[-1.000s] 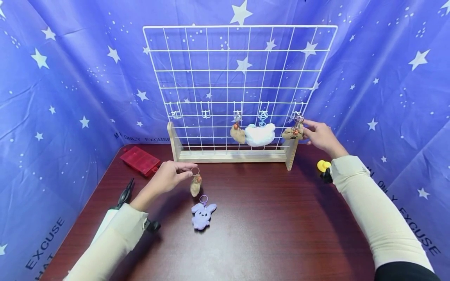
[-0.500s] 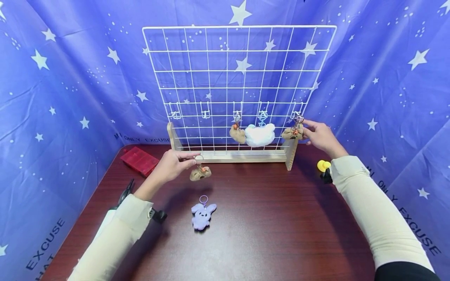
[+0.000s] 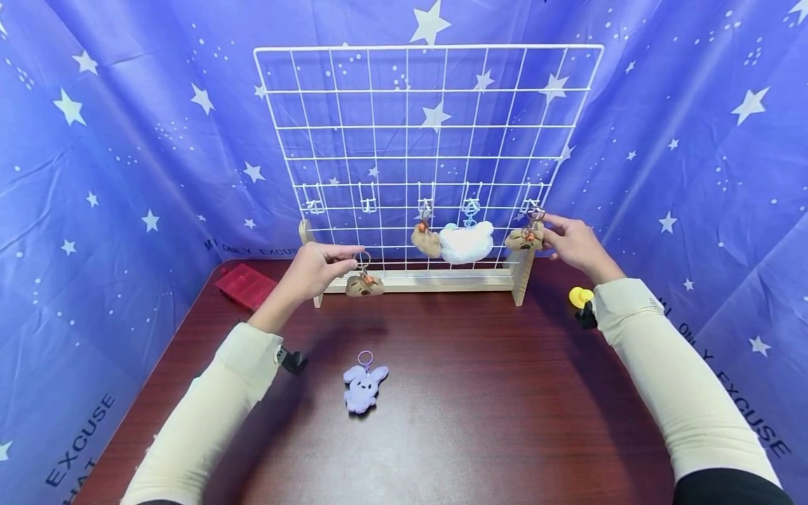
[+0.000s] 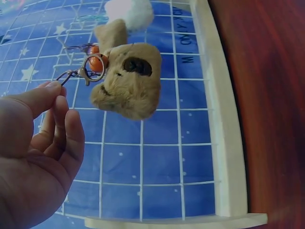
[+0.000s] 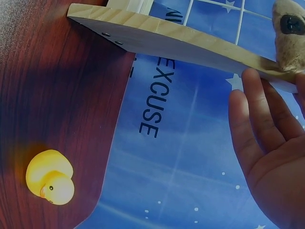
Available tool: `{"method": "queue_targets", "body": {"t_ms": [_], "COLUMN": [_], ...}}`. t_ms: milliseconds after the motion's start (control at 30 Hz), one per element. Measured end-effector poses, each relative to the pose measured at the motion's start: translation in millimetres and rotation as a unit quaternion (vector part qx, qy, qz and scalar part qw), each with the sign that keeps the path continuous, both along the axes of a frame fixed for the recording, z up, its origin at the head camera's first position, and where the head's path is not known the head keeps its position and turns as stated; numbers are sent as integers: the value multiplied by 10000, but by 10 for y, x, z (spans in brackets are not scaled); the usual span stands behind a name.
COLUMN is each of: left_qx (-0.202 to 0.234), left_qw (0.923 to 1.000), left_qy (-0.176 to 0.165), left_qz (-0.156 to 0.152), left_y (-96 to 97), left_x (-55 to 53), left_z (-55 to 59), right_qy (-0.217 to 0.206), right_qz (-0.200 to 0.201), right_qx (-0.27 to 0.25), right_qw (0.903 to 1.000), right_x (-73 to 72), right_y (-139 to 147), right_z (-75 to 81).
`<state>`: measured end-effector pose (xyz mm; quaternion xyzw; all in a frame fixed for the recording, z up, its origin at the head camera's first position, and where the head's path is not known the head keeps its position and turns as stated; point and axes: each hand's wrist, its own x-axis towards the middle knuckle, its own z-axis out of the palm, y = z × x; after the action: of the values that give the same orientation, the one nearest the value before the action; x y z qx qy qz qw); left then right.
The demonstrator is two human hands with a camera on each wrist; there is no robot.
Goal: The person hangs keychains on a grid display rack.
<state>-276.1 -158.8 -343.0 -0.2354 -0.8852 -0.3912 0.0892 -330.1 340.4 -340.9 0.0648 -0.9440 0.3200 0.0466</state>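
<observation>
At far left, a translucent red plastic case (image 3: 243, 284) lies on the glossy reddish-brown table (image 3: 480, 393). Next, the left hand (image 3: 313, 272) pinches, between thumb and forefinger, the metal ring of a tan plush bear-head keychain (image 3: 364, 286) with an orange bead, which hangs above the table before the lower part of a white wire grid (image 3: 429, 47). Nearer the viewer, a lavender plush rabbit keychain (image 3: 362, 391) lies on the table. On the grid's hooks hang a small brown plush charm (image 3: 426, 242), a fluffy white plush charm (image 3: 468, 243) touching it, and, rightmost, a brown dark-nosed plush keychain (image 3: 521, 240). The right hand (image 3: 576, 244) reaches to that one's ring, some fingers extended; whether they pinch it, I cannot tell. Rightmost on the table sits a yellow toy duck (image 3: 578, 297).
</observation>
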Motion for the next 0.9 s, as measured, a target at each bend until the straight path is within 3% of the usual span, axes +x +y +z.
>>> {"method": "queue_targets", "body": {"t_ms": [467, 700, 900], "left_qx": [377, 531, 618], "left_qw": [9985, 9974, 9962], "left_qy": [259, 61, -68], "left_qz": [312, 492, 606], "left_y": [99, 182, 209], "left_x": [-183, -263, -306], "left_z": [297, 398, 405], "right_qy": [-18, -77, -68], "right_qz": [-21, -58, -44], "right_qx": [2, -55, -54], "right_qw": [10000, 9999, 10000], "right_x": [2, -3, 6], "right_y": [17, 4, -8], "right_z": [3, -14, -1]}}
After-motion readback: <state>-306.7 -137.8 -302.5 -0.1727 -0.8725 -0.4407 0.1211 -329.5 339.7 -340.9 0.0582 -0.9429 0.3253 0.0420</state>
